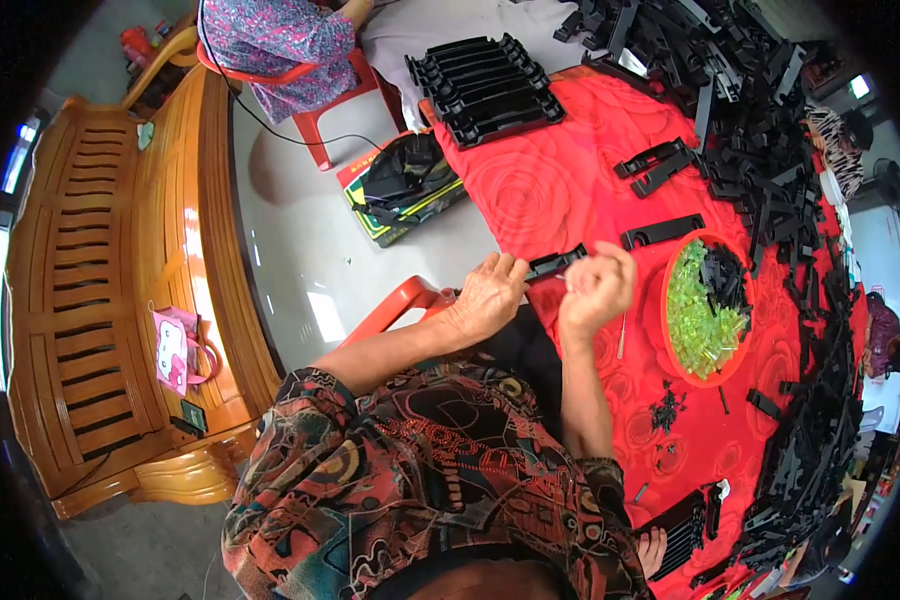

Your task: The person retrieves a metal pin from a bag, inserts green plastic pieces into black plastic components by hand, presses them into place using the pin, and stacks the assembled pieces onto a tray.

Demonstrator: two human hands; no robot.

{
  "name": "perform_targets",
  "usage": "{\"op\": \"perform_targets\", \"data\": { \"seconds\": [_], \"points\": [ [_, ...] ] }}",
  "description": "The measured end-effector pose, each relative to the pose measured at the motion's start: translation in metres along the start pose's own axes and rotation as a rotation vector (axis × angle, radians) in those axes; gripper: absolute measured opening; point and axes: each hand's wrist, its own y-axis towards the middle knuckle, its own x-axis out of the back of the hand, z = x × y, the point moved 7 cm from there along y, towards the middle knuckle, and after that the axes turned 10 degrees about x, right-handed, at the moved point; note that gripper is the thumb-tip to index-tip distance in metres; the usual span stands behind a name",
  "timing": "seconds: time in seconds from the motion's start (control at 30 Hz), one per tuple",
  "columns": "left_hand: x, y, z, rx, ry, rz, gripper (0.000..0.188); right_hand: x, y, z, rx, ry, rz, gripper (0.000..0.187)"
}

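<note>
At the table's near edge, my left hand is closed on one end of a long black plastic part. My right hand is just to the right of that part, its fingers curled in; whatever it holds, if anything, is hidden. Close by on the red cloth lie a similar black part and a thin pale stick. An orange bowl to the right has yellow-green clear pieces and small black pieces in it.
Neatly lined-up black parts sit at the table's far left corner. A big heap of black parts spreads along the far right. Small black bits lie nearer me. Another person's hand is at the lower right. A wooden bench stands left.
</note>
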Motion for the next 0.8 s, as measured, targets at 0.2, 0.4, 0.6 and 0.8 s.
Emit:
{"op": "perform_targets", "data": {
  "seconds": [0.2,0.4,0.6,0.8],
  "points": [
    [0.015,0.057,0.031,-0.019,0.054,-0.197,0.027,0.02,-0.009,0.038,0.108,-0.335,0.109,0.013],
    [-0.006,0.13,0.06,-0.099,0.27,-0.277,0.022,0.064,-0.057,-0.012,-0.176,-0.51,0.072,0.009],
    [-0.015,0.163,0.08,-0.09,0.441,-0.278,0.021,0.064,-0.056,-0.006,-0.154,-0.578,0.105,0.007],
    [-0.013,0.172,0.083,-0.105,0.489,-0.289,0.017,0.069,-0.059,-0.017,-0.169,-0.536,0.106,0.008]
  ]
}}
